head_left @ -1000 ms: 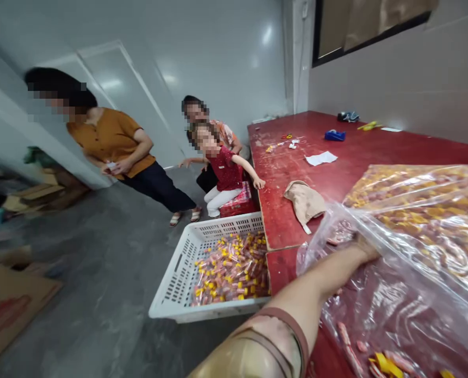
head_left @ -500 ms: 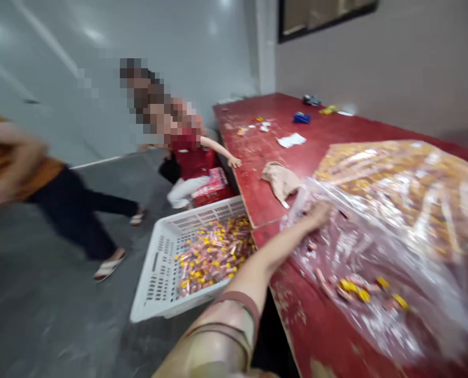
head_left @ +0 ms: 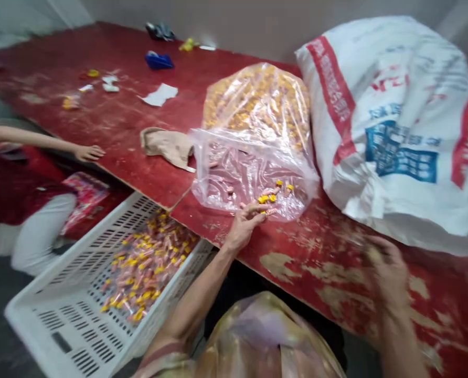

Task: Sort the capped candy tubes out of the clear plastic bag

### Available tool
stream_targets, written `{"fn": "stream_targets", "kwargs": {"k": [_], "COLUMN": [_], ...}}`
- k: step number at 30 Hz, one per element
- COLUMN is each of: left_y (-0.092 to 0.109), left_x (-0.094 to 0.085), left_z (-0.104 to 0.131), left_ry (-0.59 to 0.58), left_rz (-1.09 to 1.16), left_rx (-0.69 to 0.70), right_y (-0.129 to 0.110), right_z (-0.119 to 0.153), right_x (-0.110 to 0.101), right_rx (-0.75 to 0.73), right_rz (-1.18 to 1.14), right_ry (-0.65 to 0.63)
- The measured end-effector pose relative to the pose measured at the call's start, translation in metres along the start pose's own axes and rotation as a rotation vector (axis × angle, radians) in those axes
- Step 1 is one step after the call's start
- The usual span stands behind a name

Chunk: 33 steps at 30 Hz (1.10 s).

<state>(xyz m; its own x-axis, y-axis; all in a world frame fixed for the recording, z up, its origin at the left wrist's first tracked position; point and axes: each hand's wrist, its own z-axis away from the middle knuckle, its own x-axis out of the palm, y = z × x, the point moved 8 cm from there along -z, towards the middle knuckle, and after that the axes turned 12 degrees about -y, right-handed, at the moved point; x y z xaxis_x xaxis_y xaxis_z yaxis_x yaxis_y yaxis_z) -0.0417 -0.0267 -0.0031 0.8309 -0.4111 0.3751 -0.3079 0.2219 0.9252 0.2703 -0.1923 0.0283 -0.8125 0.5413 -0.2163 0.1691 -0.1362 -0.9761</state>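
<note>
My left hand (head_left: 242, 229) is at the near edge of a clear plastic bag (head_left: 242, 168) lying on the red table. Its thumb and fingers close around a small yellow-capped tube (head_left: 271, 211) with pinkish contents. Several similar tubes (head_left: 272, 198) lie loose just beyond the fingertips. Many more fill the far part of the bag. My right hand (head_left: 387, 268) is over the table at the right, in front of a white woven sack; motion blur hides its fingers and anything in them.
A white slotted crate (head_left: 72, 315), partly filled with yellow-capped tubes, stands beside the red table (head_left: 202, 220). The big white sack (head_left: 395, 131) sits at right. A beige cloth item (head_left: 167, 147), paper (head_left: 161, 94) and blue object (head_left: 159, 60) lie farther off. Another person's hand (head_left: 89, 153) rests at the table edge.
The view has swung right, bringing the sack and my right hand into sight. My left hand has moved from the bag's left side to its near edge by the loose tubes.
</note>
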Motion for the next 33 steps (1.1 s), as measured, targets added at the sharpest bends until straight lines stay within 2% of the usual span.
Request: {"fn": "stream_targets", "kwargs": {"k": [3,5,8,11,15,18,21,23,24,26,28,29,30,31,33], "left_y": [-0.021,-0.027,-0.025,-0.025,-0.030,-0.031,-0.031,-0.032,-0.032,-0.030,-0.020,-0.011,0.001,0.016,0.045], "left_x": [0.051,0.071,0.081,0.082,0.085,0.088,0.087,0.083,0.078,0.062,0.033,0.012,-0.014,-0.044,-0.111], "left_z": [0.017,0.024,0.031,0.040,0.055,0.064,0.065,0.062,0.060,0.055,0.056,0.060,0.067,0.079,0.116], "left_ry": [-0.087,-0.090,-0.047,0.016,0.079,0.097,0.104,0.119,0.140,0.206,0.300,0.361,0.439,0.539,0.790], "left_rz": [0.119,0.159,0.100,0.021,-0.045,-0.079,-0.077,-0.027,0.011,0.088,0.130,0.126,0.101,0.051,-0.134], "left_rx": [-0.065,-0.068,-0.042,-0.036,-0.042,-0.042,-0.046,-0.040,-0.029,-0.003,0.036,0.074,0.131,0.201,0.309], "right_y": [0.008,0.006,0.000,-0.004,-0.006,-0.006,-0.015,-0.025,-0.031,-0.043,-0.051,-0.051,-0.050,-0.048,-0.041], "right_z": [0.015,0.020,0.027,0.034,0.043,0.053,0.064,0.069,0.070,0.073,0.070,0.063,0.052,0.037,0.005], "right_x": [0.042,0.067,0.092,0.104,0.114,0.117,0.122,0.133,0.141,0.161,0.170,0.163,0.148,0.124,0.060], "right_rx": [0.048,0.029,-0.021,-0.099,-0.233,-0.298,-0.396,-0.474,-0.524,-0.652,-0.734,-0.729,-0.693,-0.637,-0.502], "right_rz": [-0.225,-0.191,-0.081,-0.025,0.096,0.150,0.211,0.268,0.292,0.328,0.354,0.371,0.394,0.424,0.502], "right_ry": [-0.175,-0.268,-0.403,-0.473,-0.429,-0.317,-0.185,-0.155,-0.174,-0.314,-0.491,-0.517,-0.474,-0.379,-0.088]}}
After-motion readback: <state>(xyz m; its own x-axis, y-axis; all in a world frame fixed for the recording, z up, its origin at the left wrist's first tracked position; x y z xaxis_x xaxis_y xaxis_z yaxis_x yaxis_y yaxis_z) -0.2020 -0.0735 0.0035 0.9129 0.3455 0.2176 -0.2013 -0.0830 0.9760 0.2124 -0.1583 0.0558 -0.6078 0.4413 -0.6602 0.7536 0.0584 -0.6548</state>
